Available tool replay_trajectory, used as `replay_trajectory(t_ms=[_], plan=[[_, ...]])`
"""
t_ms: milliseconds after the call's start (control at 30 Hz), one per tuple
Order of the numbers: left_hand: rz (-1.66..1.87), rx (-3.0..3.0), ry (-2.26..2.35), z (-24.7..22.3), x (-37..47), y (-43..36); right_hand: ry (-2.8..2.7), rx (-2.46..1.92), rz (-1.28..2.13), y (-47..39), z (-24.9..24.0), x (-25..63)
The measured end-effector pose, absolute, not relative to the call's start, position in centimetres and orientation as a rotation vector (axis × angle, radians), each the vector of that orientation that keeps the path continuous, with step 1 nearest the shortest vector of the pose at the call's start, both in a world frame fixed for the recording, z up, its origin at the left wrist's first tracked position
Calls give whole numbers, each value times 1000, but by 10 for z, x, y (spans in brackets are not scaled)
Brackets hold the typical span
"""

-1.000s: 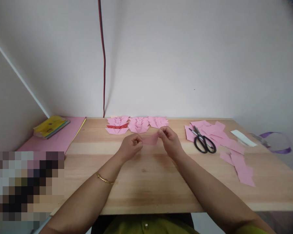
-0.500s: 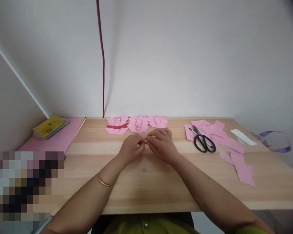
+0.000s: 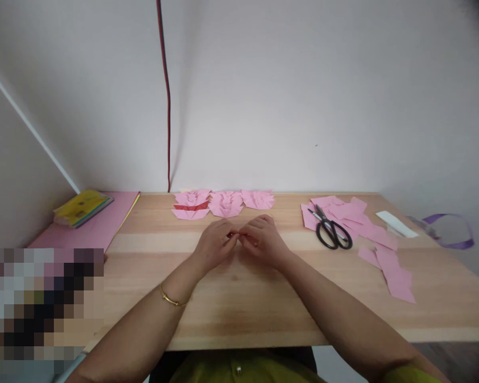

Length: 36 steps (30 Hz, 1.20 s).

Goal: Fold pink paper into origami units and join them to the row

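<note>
My left hand (image 3: 217,243) and my right hand (image 3: 262,240) meet above the middle of the wooden table, fingertips pinched together. Between them is a small piece of pink paper, nearly all hidden by the fingers now; a pink bit of it showed a moment ago. Just beyond the hands lie folded pink paper shapes in overlapping groups: a left group (image 3: 190,214) with one red piece (image 3: 191,206) in it, a middle group (image 3: 226,205) and a right group (image 3: 258,199).
Black-handled scissors (image 3: 334,234) and a pen lie on pink paper scraps (image 3: 395,271) at the right. Farther right are a white strip (image 3: 396,224) and a purple band (image 3: 459,244). A yellow packet (image 3: 82,207) rests on large pink sheets (image 3: 120,213) at the left. A cable (image 3: 168,117) hangs along the wall.
My right hand's fingers have curled in and drawn down against the left fingertips, covering the pink bit that showed between them. My left hand has hardly moved.
</note>
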<state>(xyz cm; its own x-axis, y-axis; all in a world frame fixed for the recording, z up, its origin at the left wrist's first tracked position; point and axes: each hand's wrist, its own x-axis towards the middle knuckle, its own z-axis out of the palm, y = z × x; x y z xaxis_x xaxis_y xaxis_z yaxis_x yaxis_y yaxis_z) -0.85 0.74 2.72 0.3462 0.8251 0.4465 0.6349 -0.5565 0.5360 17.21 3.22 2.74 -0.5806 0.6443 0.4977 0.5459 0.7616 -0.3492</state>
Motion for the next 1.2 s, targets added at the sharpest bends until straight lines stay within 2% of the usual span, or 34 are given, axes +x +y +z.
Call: replay_trajectory(t_ms=[533,700,800,933,1200], plan=[[1271,2102,1438,35,-27,17,-2165,-1048,277,63,24,194],[1340,1994,1544,34,-33,21,-1946,-1131,219,71,23,203],[1259,2086,1519,32,-30,19,-1941,-1053,175,64,26,198],[1106,2260,1394,29,-17,12,-2198,-874,96,42,30,181],[1056,2315,1285,26,-8,6,-2333,-799,105,35,27,173]])
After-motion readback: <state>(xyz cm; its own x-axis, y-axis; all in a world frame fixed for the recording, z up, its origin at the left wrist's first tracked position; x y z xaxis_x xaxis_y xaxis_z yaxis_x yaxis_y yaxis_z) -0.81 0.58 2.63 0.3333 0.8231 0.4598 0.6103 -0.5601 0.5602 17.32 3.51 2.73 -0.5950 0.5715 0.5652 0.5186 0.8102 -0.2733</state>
